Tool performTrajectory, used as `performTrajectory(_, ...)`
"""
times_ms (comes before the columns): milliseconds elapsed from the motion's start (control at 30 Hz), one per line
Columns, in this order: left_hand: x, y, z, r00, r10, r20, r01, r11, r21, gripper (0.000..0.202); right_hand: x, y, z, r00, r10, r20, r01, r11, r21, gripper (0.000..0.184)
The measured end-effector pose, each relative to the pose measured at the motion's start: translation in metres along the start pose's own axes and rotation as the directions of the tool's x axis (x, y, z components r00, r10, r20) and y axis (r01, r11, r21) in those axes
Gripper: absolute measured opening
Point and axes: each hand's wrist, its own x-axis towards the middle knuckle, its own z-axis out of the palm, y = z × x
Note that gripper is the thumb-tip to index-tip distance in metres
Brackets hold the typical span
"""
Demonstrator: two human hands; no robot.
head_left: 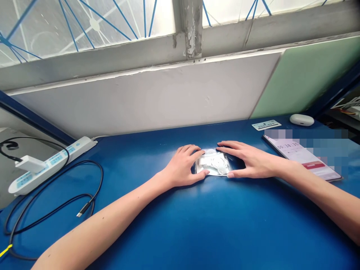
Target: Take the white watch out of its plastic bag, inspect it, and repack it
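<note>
A small clear plastic packet (213,162) with white parts inside, one of them round, lies flat on the blue table. My left hand (185,165) rests at its left side, with fingertips and thumb on or right by the edge. At the opposite side is my right hand (247,159), its fingers stretched toward the upper right corner and its thumb near the lower right one. Both hands have thumb and fingers apart. The exact shape of the white parts is blurred by glare from the plastic.
On the left, a white power strip (77,148) bears a plugged-in white charger (30,165); a black cable (99,180) loops over the table (219,228). At right lie a phone (317,165) showing a timer, a card (266,125) and a white earbud case (302,119).
</note>
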Motion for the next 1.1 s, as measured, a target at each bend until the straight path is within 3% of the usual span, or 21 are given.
performTrajectory(533,0.0011,-0.0027,0.0013,1.000,-0.002,0.003,0.002,1.000,-0.011,0.065,0.0007,0.0025,0.0028,0.999,0.024,0.034,-0.025,1.000,0.005,0.088)
performTrajectory(1100,0.0003,-0.0017,0.0014,1.000,0.011,-0.003,-0.011,1.000,-0.008,0.070,0.0019,-0.0044,0.0032,0.999,0.031,-0.008,-0.031,1.000,-0.002,0.086)
